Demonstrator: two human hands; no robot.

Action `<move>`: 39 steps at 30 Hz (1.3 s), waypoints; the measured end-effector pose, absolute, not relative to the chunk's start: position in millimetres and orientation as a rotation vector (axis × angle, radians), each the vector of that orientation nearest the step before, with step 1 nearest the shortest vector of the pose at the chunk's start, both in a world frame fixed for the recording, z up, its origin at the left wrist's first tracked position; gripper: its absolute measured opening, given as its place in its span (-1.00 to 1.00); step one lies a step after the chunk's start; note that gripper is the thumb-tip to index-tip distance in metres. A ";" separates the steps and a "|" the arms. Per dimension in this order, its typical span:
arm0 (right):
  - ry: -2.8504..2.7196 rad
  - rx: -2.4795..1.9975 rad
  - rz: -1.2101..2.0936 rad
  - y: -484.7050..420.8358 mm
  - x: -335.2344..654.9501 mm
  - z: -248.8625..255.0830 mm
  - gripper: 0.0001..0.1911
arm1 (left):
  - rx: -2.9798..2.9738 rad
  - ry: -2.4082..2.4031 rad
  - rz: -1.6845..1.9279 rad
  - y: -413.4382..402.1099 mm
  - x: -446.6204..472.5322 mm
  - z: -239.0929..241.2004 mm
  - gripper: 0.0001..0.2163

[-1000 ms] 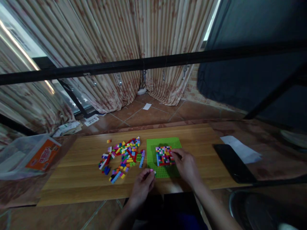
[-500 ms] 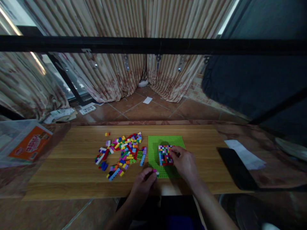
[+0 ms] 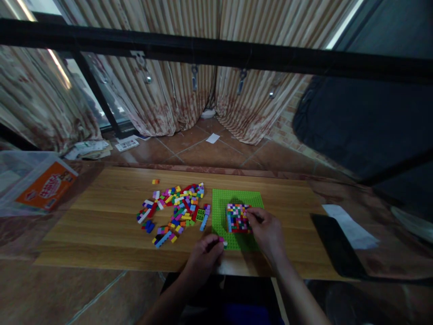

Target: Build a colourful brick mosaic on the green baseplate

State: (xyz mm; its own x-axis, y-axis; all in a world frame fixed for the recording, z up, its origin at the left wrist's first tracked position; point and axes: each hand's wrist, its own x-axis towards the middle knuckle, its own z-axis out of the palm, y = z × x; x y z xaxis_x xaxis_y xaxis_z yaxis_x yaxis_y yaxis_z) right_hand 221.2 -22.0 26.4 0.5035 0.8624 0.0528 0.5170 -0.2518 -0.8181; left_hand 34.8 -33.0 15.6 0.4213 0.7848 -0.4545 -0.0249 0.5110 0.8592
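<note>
left hand (image 3: 202,256) pinches bricks (image 3: 222,240) by the baseplate's (image 3: 219,208) near-left corner; right hand (image 3: 268,231), hold unclear, seemingly builds the block (image 3: 237,217); next needs alignment.

- Left hand (image 3: 204,253) and right hand (image 3: 268,231), both bare.
- Left forearm (image 3: 169,293) and right forearm (image 3: 297,289), bare down to the near edge.
- Very dark legwear (image 3: 252,289) between them.
- Deep-blue cloth (image 3: 248,314) nearest, too dim for detail.

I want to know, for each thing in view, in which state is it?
Left hand: pinching a pink brick
Right hand: at the block build, grip unclear
Block build: standing on the green baseplate
Green baseplate: flat on the table
Loose bricks: scattered
Curtains: hanging in folds
Plastic box: lid unclear
</note>
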 end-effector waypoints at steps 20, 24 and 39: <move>-1.269 -1.944 0.407 -21.5 218.3 25.6 -0.73 | 0.910 1.018 0.604 -33.0 33.7 11.0 -0.76; -1.228 -1.989 0.395 -19.9 217.2 25.5 -0.73 | 0.924 1.023 0.602 -33.1 33.6 10.7 -0.78; -1.141 -1.950 0.473 -9.1 222.1 25.2 -0.81 | 0.932 1.005 0.590 -31.9 33.6 12.0 -0.73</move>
State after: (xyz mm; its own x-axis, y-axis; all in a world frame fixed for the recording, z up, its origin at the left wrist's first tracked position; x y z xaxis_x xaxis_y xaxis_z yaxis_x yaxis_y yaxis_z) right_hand 222.1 -9.1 25.2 0.5209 0.8502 0.0762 0.5469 -0.2639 -0.7945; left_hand 33.6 -31.9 12.0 0.4381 0.7815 -0.4442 -0.0064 0.4968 0.8678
